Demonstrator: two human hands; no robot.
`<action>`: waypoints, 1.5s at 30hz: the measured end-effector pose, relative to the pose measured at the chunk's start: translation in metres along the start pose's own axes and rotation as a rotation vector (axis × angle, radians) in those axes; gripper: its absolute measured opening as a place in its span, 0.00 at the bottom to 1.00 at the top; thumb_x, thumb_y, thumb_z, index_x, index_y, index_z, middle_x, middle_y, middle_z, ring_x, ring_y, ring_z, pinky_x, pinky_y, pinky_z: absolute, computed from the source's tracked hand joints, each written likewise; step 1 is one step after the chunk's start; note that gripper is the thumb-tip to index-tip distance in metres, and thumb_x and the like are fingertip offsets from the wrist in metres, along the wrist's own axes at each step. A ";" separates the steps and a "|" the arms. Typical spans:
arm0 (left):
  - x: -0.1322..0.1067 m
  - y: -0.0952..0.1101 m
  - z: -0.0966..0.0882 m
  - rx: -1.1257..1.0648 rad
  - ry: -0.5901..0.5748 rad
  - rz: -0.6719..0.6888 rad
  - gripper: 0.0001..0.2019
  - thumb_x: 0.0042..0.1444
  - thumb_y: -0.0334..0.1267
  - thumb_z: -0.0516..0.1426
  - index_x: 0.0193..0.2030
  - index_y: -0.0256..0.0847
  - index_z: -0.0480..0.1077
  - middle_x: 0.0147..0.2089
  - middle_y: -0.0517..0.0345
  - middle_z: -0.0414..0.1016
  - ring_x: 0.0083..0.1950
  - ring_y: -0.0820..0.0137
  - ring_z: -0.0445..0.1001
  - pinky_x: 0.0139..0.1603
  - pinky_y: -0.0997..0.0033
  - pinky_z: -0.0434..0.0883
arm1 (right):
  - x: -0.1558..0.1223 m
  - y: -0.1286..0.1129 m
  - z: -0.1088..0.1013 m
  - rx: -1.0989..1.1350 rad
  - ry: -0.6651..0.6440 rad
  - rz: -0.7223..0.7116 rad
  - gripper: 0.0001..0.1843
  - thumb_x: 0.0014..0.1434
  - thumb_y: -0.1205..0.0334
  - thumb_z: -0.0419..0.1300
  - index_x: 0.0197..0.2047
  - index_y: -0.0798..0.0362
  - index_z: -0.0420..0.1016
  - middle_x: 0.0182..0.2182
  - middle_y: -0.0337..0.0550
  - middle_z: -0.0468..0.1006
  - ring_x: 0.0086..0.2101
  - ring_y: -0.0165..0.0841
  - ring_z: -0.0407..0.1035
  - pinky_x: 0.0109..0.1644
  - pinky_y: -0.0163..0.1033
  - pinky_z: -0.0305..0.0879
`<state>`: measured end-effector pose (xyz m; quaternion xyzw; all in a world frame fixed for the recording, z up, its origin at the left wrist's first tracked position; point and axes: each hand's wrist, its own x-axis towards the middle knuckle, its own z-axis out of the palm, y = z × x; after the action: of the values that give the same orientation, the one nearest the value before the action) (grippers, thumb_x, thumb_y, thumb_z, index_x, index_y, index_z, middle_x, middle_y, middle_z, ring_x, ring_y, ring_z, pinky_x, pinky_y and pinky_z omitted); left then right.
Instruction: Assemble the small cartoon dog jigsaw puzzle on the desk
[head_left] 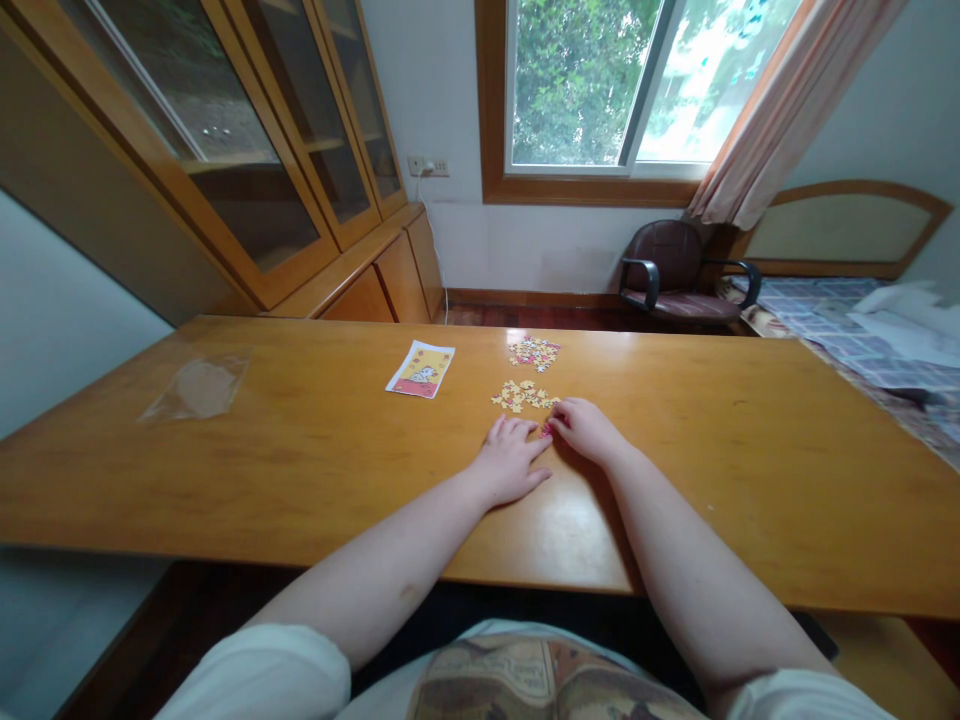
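Observation:
My left hand [510, 462] lies flat on the wooden table with its fingers spread, the fingertips beside some pink jigsaw puzzle pieces [547, 430]. Close against it on the right, my right hand [589, 428] has its fingers curled and pinched on a pink puzzle piece, which the fingers partly cover. Just beyond both hands lies a loose group of mostly yellow puzzle pieces [517, 396]. Farther back is a denser pile of mixed pink, yellow and white pieces [534, 351]. A picture card [422, 370] with a white animal on yellow and pink lies to the left.
A clear plastic bag [201, 388] rests at the left of the table [315, 470]. Beyond the table are a glass-door cabinet [300, 150] on the left, a window [585, 90], a brown armchair [670, 265] and a bed [862, 330] on the right.

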<state>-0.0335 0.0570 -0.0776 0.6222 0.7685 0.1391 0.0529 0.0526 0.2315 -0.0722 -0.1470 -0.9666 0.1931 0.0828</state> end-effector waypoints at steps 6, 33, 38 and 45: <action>0.000 -0.002 0.001 -0.004 -0.007 0.022 0.27 0.56 0.51 0.56 0.62 0.47 0.65 0.62 0.47 0.64 0.63 0.52 0.58 0.67 0.38 0.48 | 0.002 0.000 0.003 -0.031 -0.023 0.029 0.07 0.60 0.65 0.57 0.33 0.55 0.76 0.33 0.45 0.77 0.35 0.31 0.69 0.40 0.33 0.60; 0.000 -0.003 -0.002 -0.057 -0.050 0.037 0.27 0.57 0.50 0.55 0.64 0.49 0.62 0.66 0.54 0.63 0.64 0.52 0.58 0.67 0.37 0.47 | -0.007 0.029 -0.022 -0.051 0.143 0.338 0.09 0.59 0.62 0.57 0.36 0.54 0.78 0.38 0.47 0.78 0.39 0.35 0.70 0.42 0.35 0.60; 0.001 -0.003 -0.001 -0.089 -0.070 0.036 0.28 0.57 0.49 0.56 0.64 0.47 0.61 0.67 0.54 0.61 0.65 0.53 0.57 0.68 0.38 0.47 | -0.010 0.042 -0.028 -0.042 0.086 0.446 0.11 0.58 0.62 0.57 0.39 0.54 0.79 0.40 0.49 0.80 0.40 0.36 0.71 0.41 0.36 0.60; 0.001 -0.003 -0.005 -0.128 -0.075 0.043 0.25 0.57 0.47 0.56 0.62 0.48 0.65 0.64 0.55 0.66 0.64 0.55 0.59 0.68 0.39 0.44 | -0.010 0.039 -0.022 -0.033 -0.052 0.449 0.10 0.55 0.63 0.59 0.37 0.52 0.81 0.37 0.46 0.81 0.36 0.34 0.72 0.37 0.33 0.60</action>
<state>-0.0381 0.0565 -0.0731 0.6389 0.7419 0.1655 0.1183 0.0762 0.2707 -0.0690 -0.3546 -0.9145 0.1945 0.0106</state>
